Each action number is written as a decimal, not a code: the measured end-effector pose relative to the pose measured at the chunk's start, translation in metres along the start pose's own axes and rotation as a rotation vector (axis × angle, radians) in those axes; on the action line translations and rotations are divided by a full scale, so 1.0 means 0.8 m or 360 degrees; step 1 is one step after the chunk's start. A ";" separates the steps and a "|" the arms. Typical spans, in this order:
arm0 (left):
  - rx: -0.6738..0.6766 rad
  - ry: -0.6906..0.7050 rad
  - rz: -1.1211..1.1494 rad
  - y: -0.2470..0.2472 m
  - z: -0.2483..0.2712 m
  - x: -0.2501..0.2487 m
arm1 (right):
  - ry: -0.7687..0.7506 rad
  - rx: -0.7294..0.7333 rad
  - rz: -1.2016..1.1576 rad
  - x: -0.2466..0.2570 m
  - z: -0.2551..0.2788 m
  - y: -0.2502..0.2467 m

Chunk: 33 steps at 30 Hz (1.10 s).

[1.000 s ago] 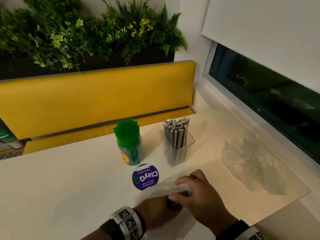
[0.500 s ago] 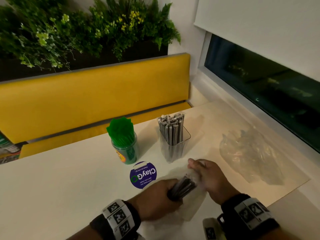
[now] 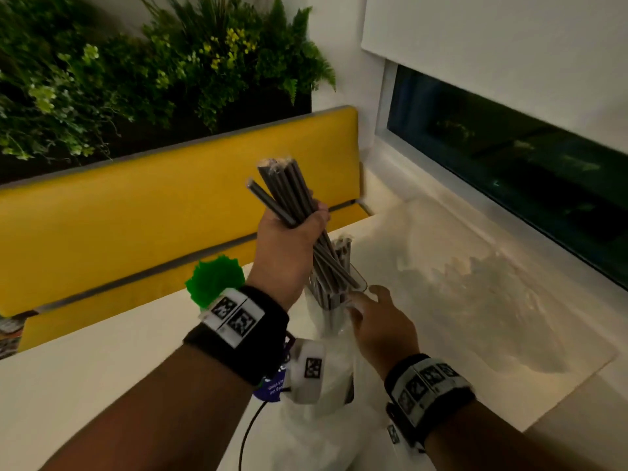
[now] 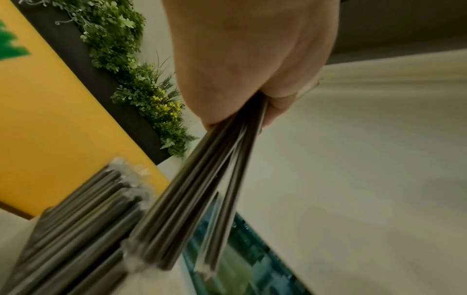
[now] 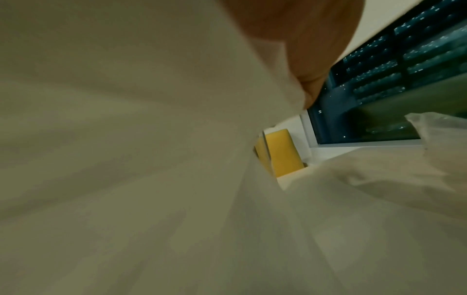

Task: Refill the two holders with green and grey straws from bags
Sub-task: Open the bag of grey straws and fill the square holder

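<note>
The left hand (image 3: pixel 289 239) grips a bundle of grey straws (image 3: pixel 285 188) tilted over the clear holder (image 3: pixel 356 287) on the desk (image 3: pixel 102 368), while the right hand (image 3: pixel 384 331) pinches the plastic bag (image 3: pixel 326 419) beside it, so the grey refill seems under way and the bundle next needs straightening and lowering in.

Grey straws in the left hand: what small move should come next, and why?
Probably ease the grey straws down into the clear holder. The left hand grips them tilted, with their lower ends about at its rim, and the right hand is right beside it.
</note>
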<state>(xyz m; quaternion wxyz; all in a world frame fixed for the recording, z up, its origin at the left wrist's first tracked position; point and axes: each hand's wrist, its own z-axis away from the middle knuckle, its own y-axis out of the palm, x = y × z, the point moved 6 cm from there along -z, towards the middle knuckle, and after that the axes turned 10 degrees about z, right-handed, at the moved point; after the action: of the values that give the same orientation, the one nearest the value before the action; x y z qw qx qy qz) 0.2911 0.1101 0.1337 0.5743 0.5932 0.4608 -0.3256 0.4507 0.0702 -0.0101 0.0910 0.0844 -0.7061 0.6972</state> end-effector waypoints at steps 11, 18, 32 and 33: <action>0.0256 -0.0203 -0.1232 -0.056 -0.028 0.156 | -0.0053 0.0013 0.0043 -0.001 -0.017 -0.003; 0.0507 -0.0087 -0.1042 -0.028 -0.018 0.059 | -0.0029 0.0052 0.0011 -0.004 -0.024 -0.003; 0.0876 0.0026 -0.2684 0.035 -0.034 0.139 | -0.0028 0.0005 -0.0075 -0.004 -0.024 -0.003; 0.0932 -0.0040 -0.2776 0.036 -0.036 0.146 | -0.0028 0.0012 -0.0074 -0.004 -0.024 -0.003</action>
<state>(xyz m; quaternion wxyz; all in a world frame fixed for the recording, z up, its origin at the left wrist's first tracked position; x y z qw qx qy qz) 0.3561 0.1609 0.0413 -0.0428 0.1538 0.6378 -0.7535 0.4546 0.0895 -0.0083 0.1006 0.1071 -0.7021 0.6968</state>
